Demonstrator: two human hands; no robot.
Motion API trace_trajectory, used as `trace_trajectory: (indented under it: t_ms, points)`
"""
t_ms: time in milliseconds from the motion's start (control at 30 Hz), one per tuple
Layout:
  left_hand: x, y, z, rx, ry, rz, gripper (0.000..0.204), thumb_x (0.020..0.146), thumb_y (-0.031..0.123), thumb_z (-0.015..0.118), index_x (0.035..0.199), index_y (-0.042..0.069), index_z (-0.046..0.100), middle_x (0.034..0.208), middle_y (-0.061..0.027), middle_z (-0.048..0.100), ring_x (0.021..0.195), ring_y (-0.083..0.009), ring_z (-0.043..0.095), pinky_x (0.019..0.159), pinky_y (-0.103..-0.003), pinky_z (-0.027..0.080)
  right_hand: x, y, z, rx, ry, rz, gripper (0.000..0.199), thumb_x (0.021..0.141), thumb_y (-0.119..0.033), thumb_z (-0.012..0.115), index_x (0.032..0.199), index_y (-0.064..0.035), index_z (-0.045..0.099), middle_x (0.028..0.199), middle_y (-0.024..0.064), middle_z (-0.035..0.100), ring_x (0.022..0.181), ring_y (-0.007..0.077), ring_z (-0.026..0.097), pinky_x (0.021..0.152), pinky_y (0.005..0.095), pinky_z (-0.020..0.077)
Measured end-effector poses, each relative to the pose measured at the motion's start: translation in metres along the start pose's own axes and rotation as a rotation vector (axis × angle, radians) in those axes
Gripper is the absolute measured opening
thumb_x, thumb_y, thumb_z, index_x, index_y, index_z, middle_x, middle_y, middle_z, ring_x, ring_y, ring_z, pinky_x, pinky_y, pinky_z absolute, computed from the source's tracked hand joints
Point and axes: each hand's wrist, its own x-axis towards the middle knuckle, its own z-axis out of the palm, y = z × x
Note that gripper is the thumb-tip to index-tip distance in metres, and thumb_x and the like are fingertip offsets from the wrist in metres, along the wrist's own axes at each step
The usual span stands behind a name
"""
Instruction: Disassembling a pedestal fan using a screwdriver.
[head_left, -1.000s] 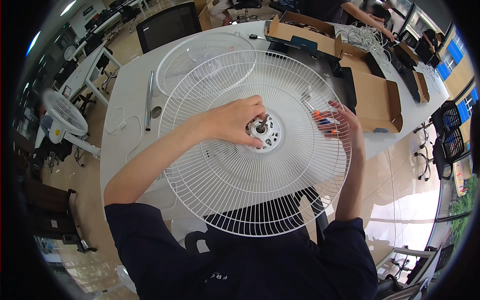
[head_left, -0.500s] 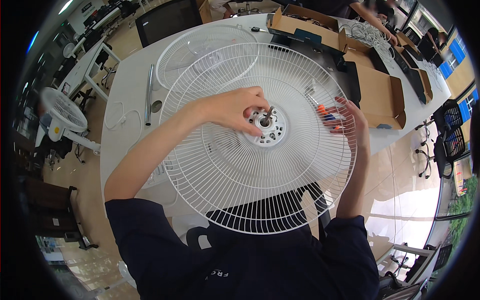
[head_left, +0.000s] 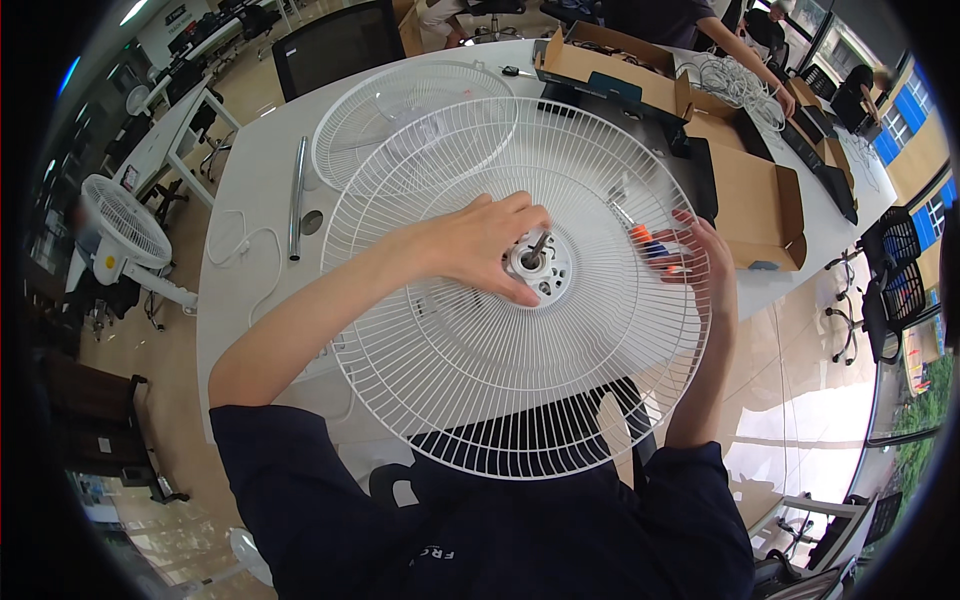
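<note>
White wire grille (head_left: 520, 330) lies over the surface (head_left: 255, 190) as the left hand (head_left: 480, 245) pinches its hub (head_left: 538, 265), the right hand (head_left: 695, 262) gripping an orange-handled screwdriver (head_left: 650, 243), apparently poised for fastening.

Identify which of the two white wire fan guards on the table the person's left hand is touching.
The front fan guard, the larger-looking one nearer the person: the left hand rests at its hub. The other guard lies behind it, partly overlapped and untouched.

White wire fan guard (head_left: 450, 390) under left hand (head_left: 470, 245); orange-and-blue screwdriver handle (head_left: 652, 246) by right hand (head_left: 700, 255); brown cardboard box (head_left: 752, 200) beyond.
</note>
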Motion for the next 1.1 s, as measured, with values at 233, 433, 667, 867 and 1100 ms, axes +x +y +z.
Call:
trace_trajectory:
  t_ms: [233,433,667,867,1100]
  points:
    - [0.005,-0.008,-0.019,-0.318,-0.197,0.056,0.055,0.074,0.037,0.089,0.112,0.002,0.071,0.096,-0.0055,0.056,0.075,-0.0204,0.055,0.070,-0.035,0.047,-0.001,-0.001,0.002,0.037,-0.020,-0.003,0.055,0.101,-0.040,0.048,0.139,0.0003,0.053,0.106,0.0173,0.073,0.080,0.0248,0.076,0.060,0.0274,0.0587]
    - [0.001,0.018,0.006,0.152,0.053,-0.067,0.050,0.074,0.043,0.085,0.084,-0.003,0.066,0.088,-0.0110,0.060,0.077,-0.0233,0.060,0.068,-0.037,0.047,-0.002,0.000,0.005,0.079,0.001,0.020,0.056,0.101,-0.039,0.047,0.140,0.0013,0.051,0.106,0.0174,0.073,0.080,0.0249,0.076,0.060,0.0266,0.0582]
    - [0.012,0.019,-0.010,0.075,-0.282,-0.278,0.057,0.071,0.046,0.085,0.092,-0.005,0.069,0.098,-0.0135,0.065,0.089,-0.0234,0.064,0.072,-0.040,0.049,-0.005,0.004,-0.004,0.020,-0.016,-0.004,0.055,0.101,-0.037,0.048,0.140,0.0000,0.052,0.108,0.0171,0.073,0.081,0.0255,0.076,0.060,0.0264,0.0581]
    - [0.000,-0.007,-0.016,-0.221,-0.165,0.101,0.056,0.072,0.034,0.088,0.109,-0.003,0.069,0.104,-0.0101,0.061,0.083,-0.0229,0.064,0.070,-0.037,0.052,-0.004,0.007,-0.003,0.077,-0.022,-0.006,0.056,0.100,-0.038,0.050,0.141,0.0004,0.052,0.108,0.0173,0.072,0.079,0.0260,0.076,0.060,0.0268,0.0583]
    - [-0.013,0.009,-0.001,-0.083,-0.033,0.008,0.055,0.073,0.044,0.089,0.097,-0.001,0.068,0.093,-0.0073,0.060,0.074,-0.0211,0.058,0.075,-0.034,0.046,-0.007,0.001,0.000,0.070,-0.003,0.002,0.055,0.101,-0.037,0.049,0.140,0.0010,0.053,0.108,0.0173,0.072,0.080,0.0257,0.076,0.061,0.0272,0.0583]
